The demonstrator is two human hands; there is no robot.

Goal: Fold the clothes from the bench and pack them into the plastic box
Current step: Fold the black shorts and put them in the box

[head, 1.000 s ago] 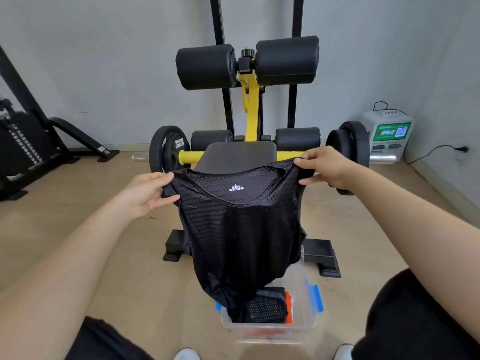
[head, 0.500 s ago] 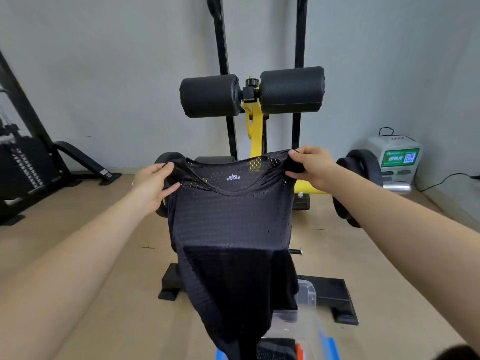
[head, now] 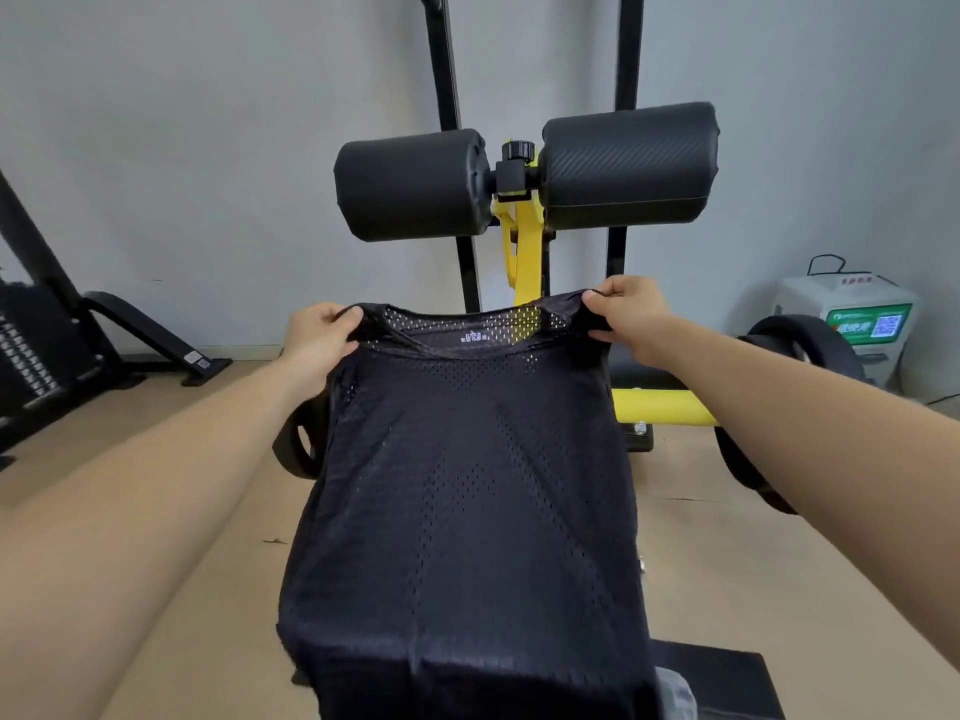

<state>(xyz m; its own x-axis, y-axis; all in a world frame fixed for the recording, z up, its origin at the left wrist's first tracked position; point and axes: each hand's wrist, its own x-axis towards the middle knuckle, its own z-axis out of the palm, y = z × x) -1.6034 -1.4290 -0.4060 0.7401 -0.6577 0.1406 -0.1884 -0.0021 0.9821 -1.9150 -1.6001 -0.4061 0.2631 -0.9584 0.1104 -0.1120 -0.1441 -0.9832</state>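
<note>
Black mesh shirt (head: 467, 485), spread with its collar toward the far end and apparently draped over the seat of the bench (head: 524, 252), whose pad it hides. Its lower part drops over a near edge and runs out of the picture. The left hand (head: 319, 337) pinches the shoulder of the garment on its own side, thumb on top and fingers curled under the cloth. The right hand (head: 631, 317) grips the opposite shoulder in the same way, fingers closed on the fabric. Both arms are extended, and the cloth between the hands lies taut with few creases. Two foam rollers (head: 410, 184) stand above the collar on the yellow upright, and a weight plate (head: 795, 356) and a white machine (head: 852, 314) lie to the right. Step in hand, as judged: laying the garment flat in preparation for folding, with no fold made yet. A pale translucent edge (head: 675, 691) at the lower margin may be the plastic box, but too little shows to be sure. The next move calls for bringing the sides toward the midline, then doubling the length into a packet narrow enough for the box. The hanging part may drag the light mesh off the seat once a grip is released.
</note>
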